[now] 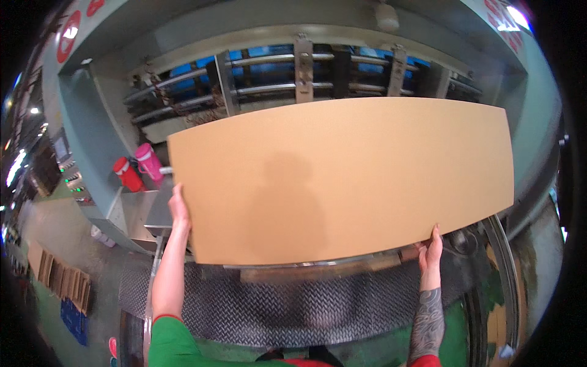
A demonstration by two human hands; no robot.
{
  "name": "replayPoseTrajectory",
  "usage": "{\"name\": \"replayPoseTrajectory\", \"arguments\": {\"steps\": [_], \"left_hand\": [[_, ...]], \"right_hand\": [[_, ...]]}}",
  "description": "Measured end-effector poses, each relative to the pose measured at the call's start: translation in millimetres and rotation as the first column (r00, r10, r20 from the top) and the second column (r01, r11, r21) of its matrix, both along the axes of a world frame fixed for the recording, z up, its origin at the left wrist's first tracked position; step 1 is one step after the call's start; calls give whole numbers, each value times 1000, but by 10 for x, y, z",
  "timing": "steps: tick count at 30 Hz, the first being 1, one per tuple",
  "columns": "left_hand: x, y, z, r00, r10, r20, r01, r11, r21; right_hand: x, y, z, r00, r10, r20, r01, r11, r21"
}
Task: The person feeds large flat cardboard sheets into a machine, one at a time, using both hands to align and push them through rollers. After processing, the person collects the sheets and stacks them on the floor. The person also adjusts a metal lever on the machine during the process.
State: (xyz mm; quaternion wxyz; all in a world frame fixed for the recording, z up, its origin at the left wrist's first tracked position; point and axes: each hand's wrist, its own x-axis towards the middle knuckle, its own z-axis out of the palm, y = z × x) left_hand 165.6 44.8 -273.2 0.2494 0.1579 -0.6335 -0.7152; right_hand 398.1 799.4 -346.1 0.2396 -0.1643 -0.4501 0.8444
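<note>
Reaching forward, our left arm leaves a green sleeve [174,342] with red trim, while our right forearm [427,321] bears dark tattooing. Between our hands is a broad, plain brown cardboard sheet [367,165], held up and tilted so that its face looks toward us. Our left hand [179,211] is closed on the sheet's left edge, below the middle of that side; how its fingers bend behind the board we cannot tell. Our right hand [430,251] pinches the lower edge, toward the lower right corner, its thumb on the near face and its other fingers underneath. A dark shadow lies across the sheet's left half.

Below the lower edge spreads a dark treadplate platform [293,306], with a curved metal rail [504,269] by its right end. Just beyond the sheet's left edge stand a red lidded jug [128,174] and a pink jug [148,163], near a metal ledge [137,211]. The sheet blocks our view of the lower part of the grey machine [92,134]. Above its top edge show horizontal metal bars [260,60] and upright brackets [303,70]. Well off to the left, flattened cardboard [61,275] lies on the floor.
</note>
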Motion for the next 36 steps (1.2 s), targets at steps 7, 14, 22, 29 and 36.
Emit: {"name": "replayPoseTrajectory", "arguments": {"steps": [7, 14, 22, 29, 36], "left_hand": [[-2129, 299, -259, 886, 188, 423, 36, 883, -467], [-1996, 165, -292, 848, -423, 320, 431, 901, 48], [16, 833, -811, 913, 68, -403, -221, 911, -348], [-203, 1307, -1001, 828, 364, -426, -465, 871, -160], [-446, 1682, -782, 742, 488, -459, -636, 729, -252]], "right_hand": [[-2381, 376, 44, 968, -93, 231, 74, 993, 90], [-2837, 567, 38, 963, -133, 233, 112, 988, 102], [-2948, 550, 5, 940, -208, 269, 183, 976, 118], [-3527, 680, -230, 781, -608, 143, 580, 791, 196], [-3702, 586, -158, 664, -746, -52, 746, 656, 120]]}}
